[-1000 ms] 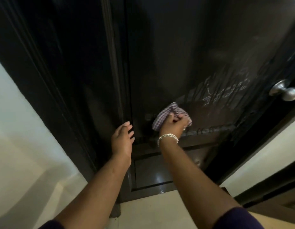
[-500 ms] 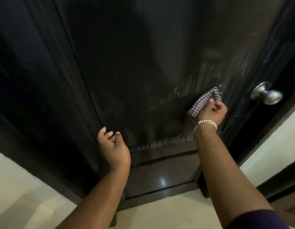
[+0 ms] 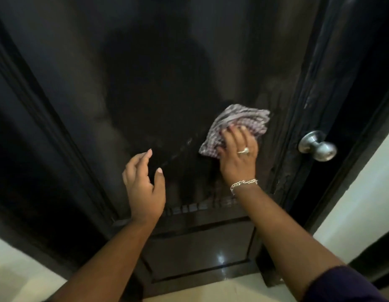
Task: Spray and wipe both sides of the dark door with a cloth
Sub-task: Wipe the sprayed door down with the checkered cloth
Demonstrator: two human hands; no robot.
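**Checked cloth worked across the dark door panel**

Dark, glossy wood fills nearly the whole head view: the tall black panelled door (image 3: pixel 145 83) rises ahead, seen from close and from low on its face. The right hand (image 3: pixel 238 153) lies on the crumpled purple-and-white checked cloth (image 3: pixel 237 125) with fingers fairly straight and spread over the fabric, pressing it flat against the door's upper panel, a little left of the round brushed-metal door knob (image 3: pixel 317 147). A flat palm spreads the pressure over a broad patch of cloth, which suits wiping better than a pinch would. A silver ring (image 3: pixel 243 151) sits on one finger and a silver chain bracelet (image 3: pixel 243 184) circles the wrist.

The left hand (image 3: pixel 143 184) holds nothing. Its fingers are relaxed and loosely parted, with the thumb out to the side, close in front of the panel just left of the cloth; whether the fingertips actually touch the wood I cannot tell. It probably hovers there to steady the door or balance the body while the other arm rubs.

Pale streaks and smears (image 3: pixel 178 149) show on the panel between the two hands, likely spray residue not yet wiped off. Below, a moulded rail divides off the lower recessed panel (image 3: pixel 200 247), which reflects a small point of light. Cream floor tile (image 3: pixel 200 288) and a pale wall (image 3: pixel 363 203) frame the door. No spray bottle is in view. Only this one face of the door can be judged, and it looks partway wiped.
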